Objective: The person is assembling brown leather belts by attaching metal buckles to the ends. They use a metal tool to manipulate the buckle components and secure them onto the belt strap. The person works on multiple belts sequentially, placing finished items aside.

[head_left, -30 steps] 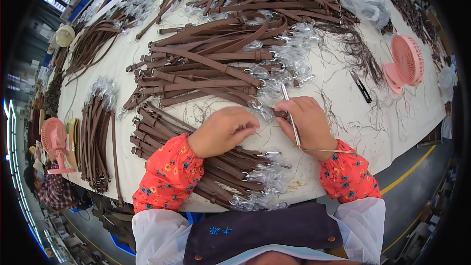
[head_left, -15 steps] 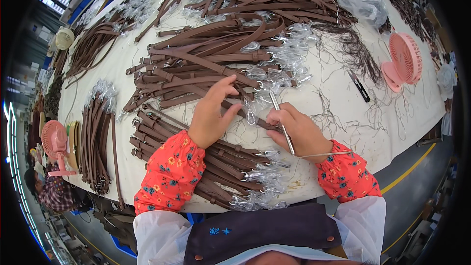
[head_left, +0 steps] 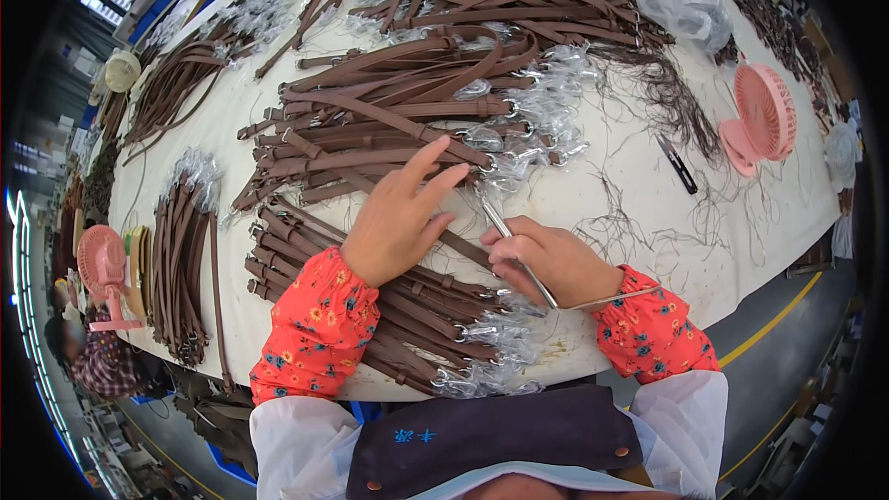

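My right hand (head_left: 567, 264) is closed around a slim silver rod-shaped tool (head_left: 497, 219), its far tip pointing up and left. A thin cord (head_left: 607, 302) runs from near the tool's lower end to my right wrist. My left hand (head_left: 391, 230) hovers open over the brown straps, fingers apart, with nothing seen in it. Between the hands a brown strap (head_left: 465, 248) slants down to the right; whether my right fingers touch its end is unclear. Just beyond lies a pile of buckled straps (head_left: 370, 141), their metal clips wrapped in clear plastic (head_left: 532, 143).
A nearer bundle of straps (head_left: 407, 296) lies under my left forearm. More straps (head_left: 519, 0) are heaped at the far side, others (head_left: 181, 259) to the left. On the right are a black cutter (head_left: 677, 165), loose threads (head_left: 639, 213) and a pink fan (head_left: 765, 111).
My right hand has shifted left with the tool. My left hand has moved slightly left and its fingers have straightened. The plastic-wrapped clip between my hands is no longer visible there.
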{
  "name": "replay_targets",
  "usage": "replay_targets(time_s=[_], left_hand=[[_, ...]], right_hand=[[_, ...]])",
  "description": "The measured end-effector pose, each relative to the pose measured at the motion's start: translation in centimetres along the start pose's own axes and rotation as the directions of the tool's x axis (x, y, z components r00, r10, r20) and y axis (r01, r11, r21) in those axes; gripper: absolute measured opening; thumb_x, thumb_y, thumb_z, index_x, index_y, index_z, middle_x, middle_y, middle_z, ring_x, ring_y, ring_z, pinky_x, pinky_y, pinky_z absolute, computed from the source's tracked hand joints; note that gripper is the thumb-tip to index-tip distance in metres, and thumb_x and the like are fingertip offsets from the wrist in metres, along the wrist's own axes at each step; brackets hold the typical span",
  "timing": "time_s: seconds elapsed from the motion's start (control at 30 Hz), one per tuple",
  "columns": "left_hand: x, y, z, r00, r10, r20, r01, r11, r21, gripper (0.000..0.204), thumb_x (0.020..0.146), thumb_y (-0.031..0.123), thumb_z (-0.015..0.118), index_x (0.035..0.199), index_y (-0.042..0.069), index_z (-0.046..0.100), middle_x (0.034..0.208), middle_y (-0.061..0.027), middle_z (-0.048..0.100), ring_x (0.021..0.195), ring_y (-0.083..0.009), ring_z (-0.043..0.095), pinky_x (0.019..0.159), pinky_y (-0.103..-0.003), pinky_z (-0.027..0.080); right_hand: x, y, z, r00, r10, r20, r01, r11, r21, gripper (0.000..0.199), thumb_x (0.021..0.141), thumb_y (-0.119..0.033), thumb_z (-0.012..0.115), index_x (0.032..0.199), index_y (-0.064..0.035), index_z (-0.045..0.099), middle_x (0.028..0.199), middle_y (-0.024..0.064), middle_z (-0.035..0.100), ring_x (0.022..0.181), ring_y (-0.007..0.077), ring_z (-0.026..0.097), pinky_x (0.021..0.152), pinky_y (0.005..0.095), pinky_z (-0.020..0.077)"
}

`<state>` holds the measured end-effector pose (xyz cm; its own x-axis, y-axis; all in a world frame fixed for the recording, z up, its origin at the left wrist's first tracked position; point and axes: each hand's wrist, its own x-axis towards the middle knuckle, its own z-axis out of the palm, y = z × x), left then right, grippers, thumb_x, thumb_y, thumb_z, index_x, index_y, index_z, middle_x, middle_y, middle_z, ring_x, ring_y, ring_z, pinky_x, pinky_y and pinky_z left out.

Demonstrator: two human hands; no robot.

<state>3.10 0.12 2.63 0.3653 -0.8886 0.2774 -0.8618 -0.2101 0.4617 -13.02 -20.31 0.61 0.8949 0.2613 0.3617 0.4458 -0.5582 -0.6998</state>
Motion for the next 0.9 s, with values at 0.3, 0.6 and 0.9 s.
replay_targets(time_s=[0.3, 0.6, 0.9], left_hand=[[-0.7, -1.0, 0.2, 0.975, 0.077, 0.209, -0.025, 0.97, -0.24, 0.035, 0.078, 0.011, 0.079, 0.109, 0.007, 0.065, 0.107, -0.0105, 0.061, 0.105, -0.0327, 0.059, 0.089, -0.043, 0.048], [-0.8, -1.2, -1.1, 0.946, -0.135, 0.294, 0.193, 0.965, -0.178, 0.025, 0.079, 0.017, 0.081, 0.093, 0.006, 0.063, 0.095, -0.0109, 0.061, 0.095, -0.0337, 0.059, 0.081, -0.043, 0.048], [-0.8, 0.0, -0.1, 0.988, -0.012, 0.153, 0.043, 0.979, -0.198, 0.024, 0.081, 0.015, 0.08, 0.092, 0.002, 0.063, 0.086, -0.0105, 0.059, 0.087, -0.0302, 0.06, 0.074, -0.039, 0.05]], right_hand=[[0.5, 1.1, -0.4, 0.967, 0.036, -0.25, -0.114, 0.946, -0.305, 0.018, 0.093, -0.011, 0.066, 0.106, -0.007, 0.054, 0.113, 0.0138, 0.068, 0.087, 0.0336, 0.068, 0.073, 0.0404, 0.0564], [0.0, -0.2, -0.6, 0.982, -0.18, -0.052, 0.175, 0.981, -0.084, 0.023, 0.09, -0.011, 0.071, 0.107, -0.0085, 0.056, 0.107, 0.0102, 0.069, 0.089, 0.0319, 0.068, 0.076, 0.0416, 0.0554], [0.0, 0.4, 0.0, 0.996, -0.081, -0.02, 0.075, 0.973, -0.22, 0.017, 0.09, -0.013, 0.068, 0.101, -0.0057, 0.058, 0.111, 0.012, 0.068, 0.098, 0.0331, 0.066, 0.083, 0.0421, 0.0538]])
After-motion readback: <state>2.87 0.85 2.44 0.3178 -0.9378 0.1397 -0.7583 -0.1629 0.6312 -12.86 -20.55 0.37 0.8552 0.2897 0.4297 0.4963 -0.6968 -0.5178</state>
